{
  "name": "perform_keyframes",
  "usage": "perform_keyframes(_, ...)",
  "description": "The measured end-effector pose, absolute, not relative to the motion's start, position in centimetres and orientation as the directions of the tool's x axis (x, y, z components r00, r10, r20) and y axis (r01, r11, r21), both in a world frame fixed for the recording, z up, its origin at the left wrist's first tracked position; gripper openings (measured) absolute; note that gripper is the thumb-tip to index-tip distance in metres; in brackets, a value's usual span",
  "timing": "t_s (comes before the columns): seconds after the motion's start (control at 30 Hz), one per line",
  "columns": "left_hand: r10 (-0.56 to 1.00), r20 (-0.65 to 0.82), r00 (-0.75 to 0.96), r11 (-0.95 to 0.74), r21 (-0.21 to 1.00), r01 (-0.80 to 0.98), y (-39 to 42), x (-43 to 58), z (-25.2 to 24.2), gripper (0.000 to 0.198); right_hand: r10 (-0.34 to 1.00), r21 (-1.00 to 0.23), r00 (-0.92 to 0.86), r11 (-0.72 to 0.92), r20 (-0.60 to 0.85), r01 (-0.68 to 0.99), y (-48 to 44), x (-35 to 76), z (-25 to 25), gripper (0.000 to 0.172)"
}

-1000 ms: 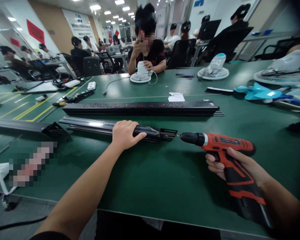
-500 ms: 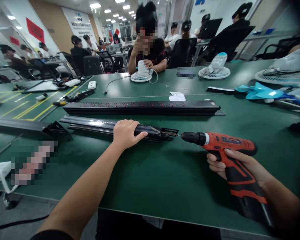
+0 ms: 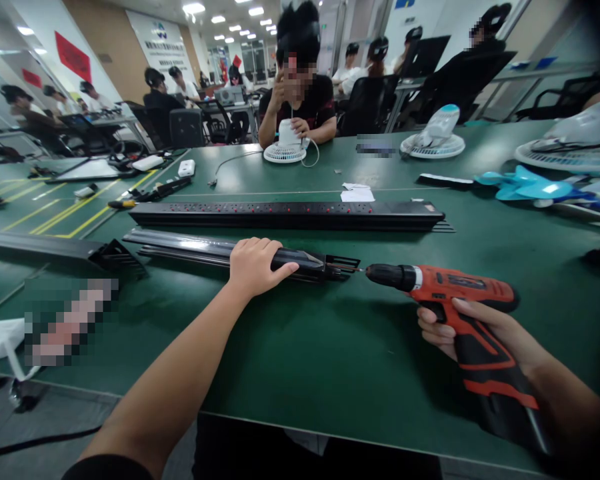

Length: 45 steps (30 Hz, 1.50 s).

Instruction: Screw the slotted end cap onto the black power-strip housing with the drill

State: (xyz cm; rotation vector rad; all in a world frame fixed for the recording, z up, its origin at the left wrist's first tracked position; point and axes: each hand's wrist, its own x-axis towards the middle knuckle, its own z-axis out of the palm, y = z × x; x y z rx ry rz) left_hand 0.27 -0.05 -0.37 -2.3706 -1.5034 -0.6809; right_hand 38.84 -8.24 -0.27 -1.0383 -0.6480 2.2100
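My left hand is wrapped over a long black rail-like housing lying on the green table, near its right end. The thumb points right along the top. At that end a slotted black end bracket sticks out. My right hand grips a red and black cordless drill by its handle, with a finger at the trigger. Its chuck points left, and the thin bit reaches the bracket; whether it touches a screw I cannot make out. Behind lies a long black power strip with red dots along its top.
Another black housing lies at the left. Across the green table a person handles a white fan part. More fan parts and blue fan blades lie at the right. A screwdriver rests behind.
The view has shifted very slightly, moving everything a little to the right. Both hands, the housing and the drill keep their positions relative to each other.
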Motion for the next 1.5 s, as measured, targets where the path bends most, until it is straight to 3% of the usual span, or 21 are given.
perform_keyframes(0.17, 0.783, 0.510, 0.355, -0.432, 0.036, 0.901, -0.1, 0.2, -0.4, 0.062, 0.731, -0.656, -0.375, -0.679, -0.570, -0.328, -8.3, 38.6, -0.2, 0.032)
perform_keyframes(0.3, 0.777, 0.518, 0.358, -0.438, 0.037, 0.898, -0.1, 0.2, -0.4, 0.062, 0.794, -0.703, -0.277, -0.608, -0.541, -0.370, -8.5, 38.2, 0.0, 0.034)
perform_keyframes(0.5, 0.777, 0.521, 0.353, -0.434, 0.037, 0.900, 0.0, 0.2, -0.5, 0.063, 0.817, -0.720, -0.299, -0.576, -0.492, -0.387, -8.7, 37.9, 0.2, 0.027)
perform_keyframes(0.9, 0.771, 0.524, 0.361, -0.441, 0.031, 0.897, 0.0, 0.2, -0.5, 0.063, 0.842, -0.743, -0.313, -0.537, -0.440, -0.401, -8.4, 38.6, -1.2, 0.031)
perform_keyframes(1.2, 0.777, 0.517, 0.359, -0.437, 0.032, 0.899, 0.0, 0.2, -0.5, 0.061, 0.756, -0.681, -0.348, -0.652, -0.555, -0.333, -8.2, 39.5, -1.3, 0.034)
perform_keyframes(1.5, 0.780, 0.516, 0.354, -0.434, 0.039, 0.900, -0.1, 0.3, -0.4, 0.059, 0.768, -0.669, -0.353, -0.639, -0.534, -0.380, -8.3, 38.7, -0.4, 0.033)
